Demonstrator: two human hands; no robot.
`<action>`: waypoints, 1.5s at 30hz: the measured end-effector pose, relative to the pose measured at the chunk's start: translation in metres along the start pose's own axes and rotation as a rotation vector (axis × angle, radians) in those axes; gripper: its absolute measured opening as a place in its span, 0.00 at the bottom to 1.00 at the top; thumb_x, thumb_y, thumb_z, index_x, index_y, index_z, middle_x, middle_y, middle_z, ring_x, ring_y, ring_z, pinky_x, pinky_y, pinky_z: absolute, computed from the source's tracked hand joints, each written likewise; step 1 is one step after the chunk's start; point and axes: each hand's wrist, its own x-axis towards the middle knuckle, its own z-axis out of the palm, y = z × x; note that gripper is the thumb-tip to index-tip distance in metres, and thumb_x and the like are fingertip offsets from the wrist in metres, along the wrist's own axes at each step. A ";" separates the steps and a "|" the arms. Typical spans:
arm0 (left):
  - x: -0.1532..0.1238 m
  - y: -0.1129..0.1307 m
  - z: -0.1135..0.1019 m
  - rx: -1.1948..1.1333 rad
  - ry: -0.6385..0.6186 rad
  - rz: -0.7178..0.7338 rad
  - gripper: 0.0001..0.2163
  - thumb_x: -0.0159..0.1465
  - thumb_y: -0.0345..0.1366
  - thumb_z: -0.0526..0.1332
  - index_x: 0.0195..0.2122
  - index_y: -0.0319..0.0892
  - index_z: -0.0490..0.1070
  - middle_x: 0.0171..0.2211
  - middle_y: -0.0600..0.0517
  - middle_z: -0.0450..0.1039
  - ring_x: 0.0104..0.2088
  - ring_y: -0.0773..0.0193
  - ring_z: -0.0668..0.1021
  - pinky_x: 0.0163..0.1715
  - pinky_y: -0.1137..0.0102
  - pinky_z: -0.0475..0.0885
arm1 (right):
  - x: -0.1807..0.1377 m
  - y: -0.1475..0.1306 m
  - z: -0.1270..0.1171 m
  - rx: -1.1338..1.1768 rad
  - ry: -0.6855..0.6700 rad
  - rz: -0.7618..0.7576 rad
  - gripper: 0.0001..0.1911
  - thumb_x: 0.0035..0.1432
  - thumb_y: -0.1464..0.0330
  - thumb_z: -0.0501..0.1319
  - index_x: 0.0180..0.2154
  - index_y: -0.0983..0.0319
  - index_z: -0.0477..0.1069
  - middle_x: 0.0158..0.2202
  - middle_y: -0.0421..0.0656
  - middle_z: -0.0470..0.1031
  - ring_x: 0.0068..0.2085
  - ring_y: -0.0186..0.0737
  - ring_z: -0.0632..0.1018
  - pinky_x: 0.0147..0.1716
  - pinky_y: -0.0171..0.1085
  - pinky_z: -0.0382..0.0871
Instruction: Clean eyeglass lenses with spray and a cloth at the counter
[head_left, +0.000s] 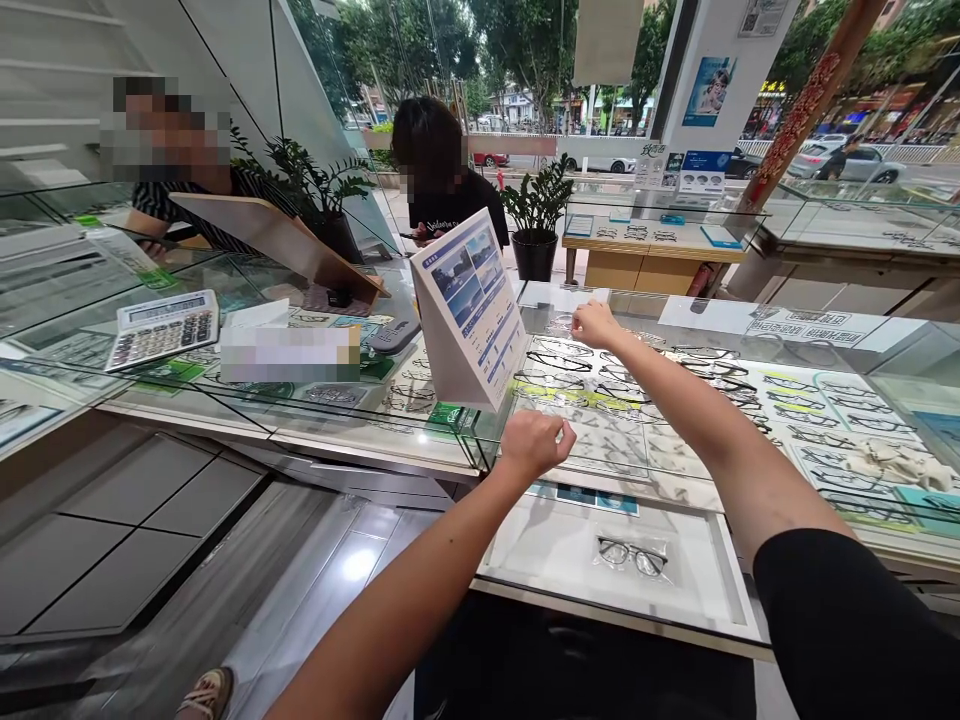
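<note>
Eyeglasses (561,362), rowed in the glass counter (637,489) near my right hand (596,325): likely light, scratchable, springy; I'd hold the bridge. Left hand (536,443), near the calendar (474,310). Fingers of both: curled; whether grasping anything, I cannot tell.

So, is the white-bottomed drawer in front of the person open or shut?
Open: the drawer sticks out from under the glass counter, showing its white bottom and the bagged glasses lying inside.

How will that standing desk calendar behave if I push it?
The desk calendar looks like folded card, so it is probably light. Tall and tent-shaped, it may tip if pushed high. The glass countertop looks smooth, so sliding seems likely too.
</note>
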 end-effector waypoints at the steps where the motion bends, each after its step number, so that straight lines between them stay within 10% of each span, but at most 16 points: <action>1: 0.000 0.000 0.000 -0.003 -0.002 -0.002 0.21 0.70 0.39 0.59 0.20 0.42 0.76 0.17 0.47 0.70 0.20 0.61 0.68 0.27 0.64 0.50 | 0.000 0.000 0.001 0.009 -0.008 0.001 0.09 0.67 0.68 0.62 0.41 0.64 0.81 0.53 0.57 0.82 0.57 0.58 0.72 0.63 0.53 0.62; 33: 0.001 0.000 0.000 0.011 0.008 0.001 0.20 0.69 0.39 0.60 0.21 0.41 0.78 0.17 0.46 0.71 0.21 0.61 0.70 0.28 0.64 0.50 | -0.005 -0.019 -0.023 0.174 0.071 0.046 0.10 0.68 0.66 0.63 0.44 0.61 0.83 0.55 0.54 0.81 0.58 0.58 0.74 0.60 0.53 0.65; 45: 0.009 0.003 -0.009 -0.013 -0.126 -0.108 0.21 0.72 0.41 0.57 0.25 0.41 0.82 0.24 0.42 0.78 0.27 0.56 0.76 0.31 0.64 0.53 | -0.175 0.013 -0.113 0.237 0.392 -0.130 0.13 0.63 0.76 0.60 0.40 0.60 0.82 0.41 0.48 0.82 0.41 0.47 0.78 0.42 0.42 0.66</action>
